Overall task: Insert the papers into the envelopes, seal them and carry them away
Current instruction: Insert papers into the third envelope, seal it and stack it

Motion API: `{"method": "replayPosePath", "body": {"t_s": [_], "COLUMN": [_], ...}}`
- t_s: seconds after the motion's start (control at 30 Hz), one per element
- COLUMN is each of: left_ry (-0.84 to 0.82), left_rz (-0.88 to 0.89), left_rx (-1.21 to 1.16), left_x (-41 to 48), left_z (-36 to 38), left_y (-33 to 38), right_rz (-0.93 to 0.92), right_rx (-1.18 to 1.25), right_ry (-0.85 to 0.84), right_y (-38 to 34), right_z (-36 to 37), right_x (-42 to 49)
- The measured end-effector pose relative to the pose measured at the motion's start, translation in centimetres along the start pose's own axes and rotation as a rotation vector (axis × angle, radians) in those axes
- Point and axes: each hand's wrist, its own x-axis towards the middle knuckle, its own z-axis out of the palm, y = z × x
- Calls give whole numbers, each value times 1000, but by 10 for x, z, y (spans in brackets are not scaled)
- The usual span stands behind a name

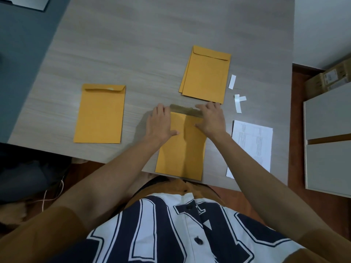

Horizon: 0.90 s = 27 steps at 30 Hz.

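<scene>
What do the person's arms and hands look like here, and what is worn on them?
The left hand and right hand are bare: no gloves, and no watch or ring shows. The forearms are uncovered too. Mustard-brown short sleeves cover the upper arms, worn with a white jersey bearing navy block letters and dark buttons.

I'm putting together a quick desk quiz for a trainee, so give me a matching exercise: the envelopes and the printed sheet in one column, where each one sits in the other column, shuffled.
Things:
1. middle envelope
2. lone envelope
3. envelope stack
4. printed sheet

Places:
A. beyond the right hand
B. under the left hand and right hand
C. right of the middle envelope
D. left of the left hand

Pairs: 1-B, 2-D, 3-A, 4-C
</scene>
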Motion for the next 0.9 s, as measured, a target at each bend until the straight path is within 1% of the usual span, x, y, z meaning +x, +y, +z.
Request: {"method": "replayPosePath", "body": {"t_s": [0.03,0.1,0.2,0.3,0.4,0.53,0.73,0.9], "left_ry": [40,83,69,31,-37,-95,-110,-134], "left_rz": [-3,49,174,228,256,259,251,264], "left_rx": [-19,-32,53,88,104,182,311,371], "left_x": [-1,-3,-7,-11,-14,-18,-22,-20], "left_z": [1,3,6,13,19,18,18,15], "left_y": [-1,-3,-5,-9,-14,-16,-19,-23], "right_rz": [-39,-117,-156,-155,-170,-191,-185,-128], "right_rx": [-3,-5,-11,-63,-134,-297,-456,-494], "right_ry": [20,34,-24,-77,-94,-192,-184,-207], "right_y": [-3,-7,-10,-14,-20,-29,-21,-3], "right_z": [2,8,16,20,21,29,31,25], "right_x": [-5,-15,-31,-41,-41,-39,-41,-52]}}
